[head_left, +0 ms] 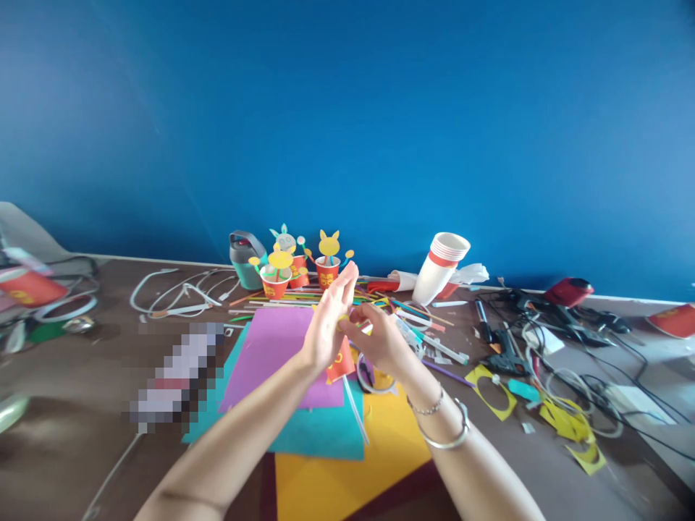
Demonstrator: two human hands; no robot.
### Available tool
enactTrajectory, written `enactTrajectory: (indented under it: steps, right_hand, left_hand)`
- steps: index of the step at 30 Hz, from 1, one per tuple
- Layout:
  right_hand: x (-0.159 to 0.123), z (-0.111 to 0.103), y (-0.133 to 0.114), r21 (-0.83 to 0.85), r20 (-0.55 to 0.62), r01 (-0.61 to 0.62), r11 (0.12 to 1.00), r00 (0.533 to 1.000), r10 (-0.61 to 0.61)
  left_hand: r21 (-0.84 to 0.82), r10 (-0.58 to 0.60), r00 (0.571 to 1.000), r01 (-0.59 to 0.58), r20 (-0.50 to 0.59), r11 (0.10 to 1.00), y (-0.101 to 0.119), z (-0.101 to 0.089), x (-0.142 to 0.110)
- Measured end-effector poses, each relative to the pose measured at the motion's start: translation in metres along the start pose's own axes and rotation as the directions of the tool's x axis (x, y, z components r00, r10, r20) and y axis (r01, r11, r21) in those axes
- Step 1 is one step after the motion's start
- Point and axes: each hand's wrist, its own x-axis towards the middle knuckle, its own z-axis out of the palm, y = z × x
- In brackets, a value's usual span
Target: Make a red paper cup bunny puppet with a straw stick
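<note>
My left hand (329, 318) is raised above the coloured paper, its fingers stretched out and its palm turned to the right. Close against that palm, the fingertips of my right hand (377, 333) are pinched together on a small yellow piece (343, 323), too small to make out fully. Just below the hands is a red paper cup (341, 362), partly hidden, with a white straw (355, 409) beneath it. Beside it lies a roll of tape (376, 380). Purple sheets (266, 362), teal sheets (320, 438) and yellow sheets (326, 485) overlap under my arms.
Animal figures in red cups (328, 272) stand by the wall next to a teal bottle (247, 260). Stacked white cups (441, 268) lean at the back. To the right are a glue gun (506, 354), cables and yellow paper scraps (491, 391). A blurred-out object (177, 376) lies left.
</note>
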Motion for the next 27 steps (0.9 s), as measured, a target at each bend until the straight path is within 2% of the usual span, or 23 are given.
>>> enactTrajectory:
  steps: [2, 4, 6, 9, 12, 16, 21, 24, 27]
  right_hand:
    - [0.003, -0.002, -0.001, 0.186, 0.092, -0.014, 0.982, 0.996, -0.003]
    - [0.005, -0.005, 0.000, 0.322, 0.112, -0.010, 0.947, 0.993, -0.027]
    - [0.008, -0.009, 0.002, 0.409, 0.099, -0.034, 0.912, 0.995, -0.007]
    - [0.012, -0.016, 0.007, 0.516, 0.045, -0.096, 0.851, 0.995, 0.086]
    - [0.016, -0.021, 0.011, 0.598, 0.002, -0.125, 0.791, 0.988, 0.155]
    - [0.016, -0.026, 0.013, 0.659, 0.084, -0.182, 0.730, 0.982, 0.169]
    - [0.015, -0.034, 0.013, 0.664, 0.190, -0.224, 0.713, 0.973, 0.129]
    - [0.015, -0.036, 0.013, 0.650, 0.179, -0.205, 0.732, 0.977, 0.115]
    - [0.016, -0.036, 0.013, 0.644, 0.094, -0.165, 0.747, 0.986, 0.137]
  left_hand:
    - [0.061, 0.000, 1.000, -0.001, 0.002, 0.998, 0.000, -0.001, 0.000]
    - [0.113, -0.016, 1.000, 0.016, -0.004, 0.993, 0.000, -0.004, 0.001]
    - [0.194, -0.044, 0.998, 0.050, -0.034, 0.980, -0.001, -0.008, 0.004]
    - [0.372, -0.097, 0.989, 0.131, -0.111, 0.919, 0.000, -0.013, 0.009]
    - [0.486, -0.134, 0.986, 0.167, -0.103, 0.858, 0.001, -0.016, 0.013]
    - [0.452, -0.164, 0.985, 0.174, -0.061, 0.875, 0.001, -0.017, 0.015]
    - [0.322, -0.172, 0.984, 0.176, -0.041, 0.930, 0.004, -0.015, 0.014]
    - [0.268, -0.201, 0.978, 0.207, -0.048, 0.941, 0.008, -0.011, 0.014]
    - [0.298, -0.232, 0.972, 0.233, -0.039, 0.926, 0.008, -0.010, 0.013]
